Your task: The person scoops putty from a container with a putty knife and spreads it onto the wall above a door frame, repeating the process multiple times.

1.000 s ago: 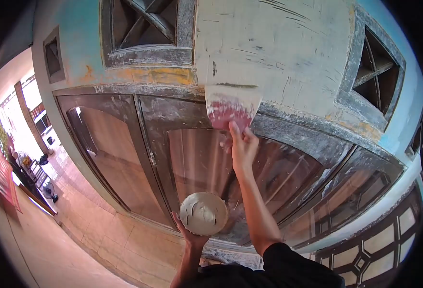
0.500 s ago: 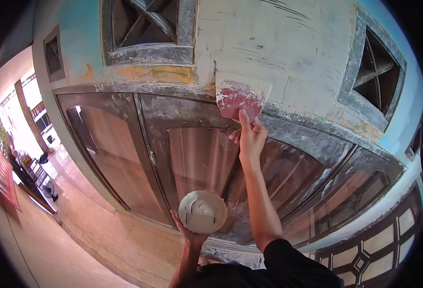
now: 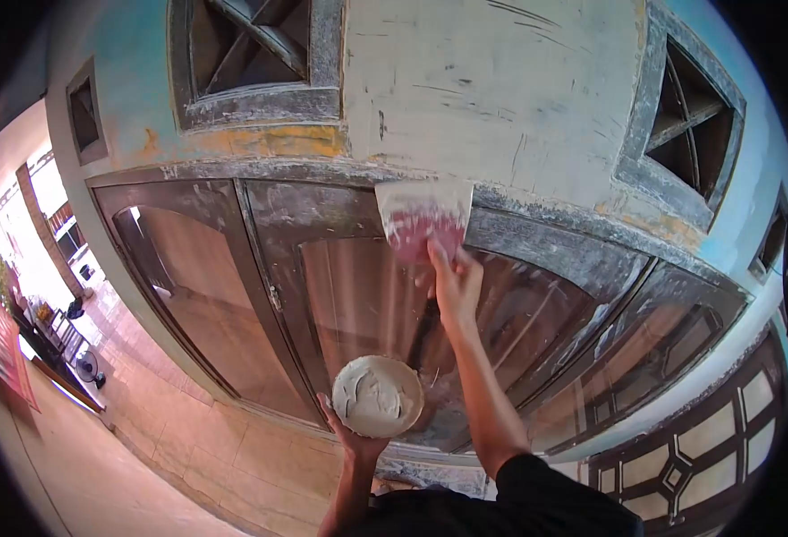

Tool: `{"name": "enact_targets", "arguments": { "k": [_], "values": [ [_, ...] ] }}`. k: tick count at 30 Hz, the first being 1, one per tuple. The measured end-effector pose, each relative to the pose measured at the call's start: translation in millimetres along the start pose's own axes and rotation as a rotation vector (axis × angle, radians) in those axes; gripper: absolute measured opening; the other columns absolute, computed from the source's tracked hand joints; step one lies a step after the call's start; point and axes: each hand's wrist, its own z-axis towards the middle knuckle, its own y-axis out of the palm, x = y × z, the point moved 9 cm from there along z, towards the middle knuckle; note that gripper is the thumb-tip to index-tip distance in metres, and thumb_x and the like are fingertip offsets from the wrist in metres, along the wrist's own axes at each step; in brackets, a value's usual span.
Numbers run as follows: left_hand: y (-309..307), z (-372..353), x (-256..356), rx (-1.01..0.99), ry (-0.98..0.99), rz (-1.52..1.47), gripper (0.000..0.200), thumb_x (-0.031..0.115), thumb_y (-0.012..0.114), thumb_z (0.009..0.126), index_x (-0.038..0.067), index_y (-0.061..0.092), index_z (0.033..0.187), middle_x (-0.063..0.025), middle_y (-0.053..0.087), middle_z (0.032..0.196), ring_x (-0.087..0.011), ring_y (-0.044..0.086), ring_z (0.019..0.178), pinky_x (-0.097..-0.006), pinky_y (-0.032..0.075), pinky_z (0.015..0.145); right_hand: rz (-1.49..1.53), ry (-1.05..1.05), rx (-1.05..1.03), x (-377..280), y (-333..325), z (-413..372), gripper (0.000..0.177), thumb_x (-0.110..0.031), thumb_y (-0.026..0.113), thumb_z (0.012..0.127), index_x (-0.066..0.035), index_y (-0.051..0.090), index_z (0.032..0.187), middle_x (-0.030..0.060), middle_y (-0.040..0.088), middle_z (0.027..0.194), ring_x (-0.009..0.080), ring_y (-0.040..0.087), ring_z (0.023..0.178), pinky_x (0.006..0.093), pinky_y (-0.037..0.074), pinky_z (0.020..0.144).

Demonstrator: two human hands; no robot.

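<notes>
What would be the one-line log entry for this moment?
right hand: holds scraper against door frame | left hand: holds bowl of putty

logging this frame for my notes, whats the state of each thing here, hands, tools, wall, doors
right hand: raised, fingers gripping the scraper
scraper: blade against the lower edge of the wall, smeared
left hand: cupped under the bowl
bowl: upright, holding pale filler
wall: coated pale, streaked and scratched
doors: look shut, frames spattered
</notes>
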Motion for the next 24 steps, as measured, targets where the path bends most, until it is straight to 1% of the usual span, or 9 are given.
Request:
{"name": "enact_targets", "arguments": {
  "k": [2, 7, 11, 14, 15, 18, 20, 22, 24],
  "values": [
    [4.1, -1.2, 3.3, -0.003, 0.016, -0.023, 0.078, 0.074, 0.042, 0.077, 0.018, 0.045, 0.131, -0.0068, 0.042, 0.136, -0.0324, 0.041, 0.121, -0.0557, 0.033, 0.099, 0.09, -0.02, -0.009, 3.3, 2.2, -9.6, 0.025, -0.025, 0.062, 0.088, -0.001, 0.062, 0.093, 0.0026, 0.062, 0.073, 0.0119, 0.059, 0.048, 0.0207, 0.035, 0.036],
    [5.5, -2.1, -1.4, -0.066, -0.026, -0.045, 0.076, 0.072, 0.042, 0.079, 0.016, 0.046, 0.131, -0.0077, 0.043, 0.135, -0.0324, 0.042, 0.121, -0.0549, 0.034, 0.099, 0.167, -0.082, -0.035, -22.7, 20.5, 31.0, 0.025, -0.026, 0.061, 0.089, -0.002, 0.064, 0.098, 0.0041, 0.066, 0.076, 0.0094, 0.06, 0.052, 0.0207, 0.038, 0.039],
    [4.6, -2.0, 4.1, -0.02, 0.01, -0.068, 0.077, 0.072, 0.042, 0.079, 0.016, 0.045, 0.131, -0.0077, 0.043, 0.135, -0.0329, 0.041, 0.121, -0.0552, 0.034, 0.099, 0.168, -0.019, -0.028, -2.5, 13.4, -10.7, 0.026, -0.025, 0.061, 0.089, -0.002, 0.065, 0.099, 0.0031, 0.065, 0.076, 0.0081, 0.058, 0.052, 0.0204, 0.038, 0.039],
    [-2.2, -2.5, 5.9, 0.02, 0.041, -0.029, 0.076, 0.072, 0.042, 0.079, 0.016, 0.046, 0.131, -0.0078, 0.043, 0.135, -0.0337, 0.041, 0.121, -0.0561, 0.034, 0.099, 0.263, -0.066, -0.056, -37.7, 31.3, 2.7, 0.025, -0.025, 0.061, 0.089, -0.001, 0.065, 0.095, 0.0013, 0.063, 0.073, 0.0083, 0.058, 0.052, 0.0211, 0.037, 0.039],
    [-4.5, -1.0, 3.6, -0.009, 0.019, -0.032, 0.076, 0.072, 0.042, 0.079, 0.017, 0.046, 0.131, -0.0076, 0.043, 0.135, -0.0338, 0.041, 0.121, -0.0568, 0.034, 0.098, 0.195, -0.056, -0.056, -53.9, 39.1, 12.1, 0.025, -0.026, 0.06, 0.089, -0.001, 0.063, 0.09, 0.0002, 0.061, 0.071, 0.0088, 0.058, 0.051, 0.0221, 0.035, 0.039],
    [-5.9, -0.6, 0.0, -0.004, -0.01, -0.009, 0.079, 0.075, 0.041, 0.076, 0.019, 0.043, 0.132, -0.0065, 0.041, 0.136, -0.0319, 0.04, 0.122, -0.0565, 0.033, 0.099, 0.173, -0.058, -0.024, -29.1, 47.8, 29.5, 0.026, -0.027, 0.06, 0.089, -0.001, 0.062, 0.089, 0.0012, 0.061, 0.07, 0.0096, 0.058, 0.05, 0.0225, 0.036, 0.039],
    [-6.0, 0.7, 3.1, 0.005, 0.013, -0.077, 0.075, 0.073, 0.038, 0.079, 0.019, 0.045, 0.131, -0.008, 0.041, 0.136, -0.0344, 0.039, 0.123, -0.0596, 0.031, 0.099, 0.147, 0.007, -0.051, -7.2, 43.3, 5.1, 0.027, -0.027, 0.06, 0.09, 0.0, 0.061, 0.091, 0.003, 0.063, 0.072, 0.0103, 0.06, 0.051, 0.0216, 0.038, 0.04],
    [-2.7, -2.3, 6.1, 0.0, 0.022, -0.066, 0.075, 0.073, 0.038, 0.079, 0.019, 0.045, 0.131, -0.0078, 0.041, 0.137, -0.0343, 0.039, 0.123, -0.0595, 0.031, 0.099, 0.189, -0.002, 0.001, -6.0, 35.6, -19.8, 0.028, -0.028, 0.061, 0.089, 0.0, 0.061, 0.09, 0.0021, 0.061, 0.069, 0.0105, 0.061, 0.052, 0.0213, 0.039, 0.04],
    [-1.2, -1.8, 5.8, 0.001, 0.015, -0.046, 0.075, 0.073, 0.038, 0.079, 0.019, 0.044, 0.132, -0.0077, 0.04, 0.137, -0.0342, 0.039, 0.123, -0.0595, 0.03, 0.099, 0.224, -0.038, -0.005, -27.0, 42.7, -3.7, 0.028, -0.029, 0.062, 0.088, -0.001, 0.062, 0.091, 0.002, 0.062, 0.07, 0.0106, 0.061, 0.052, 0.021, 0.04, 0.039]
  ]
}}
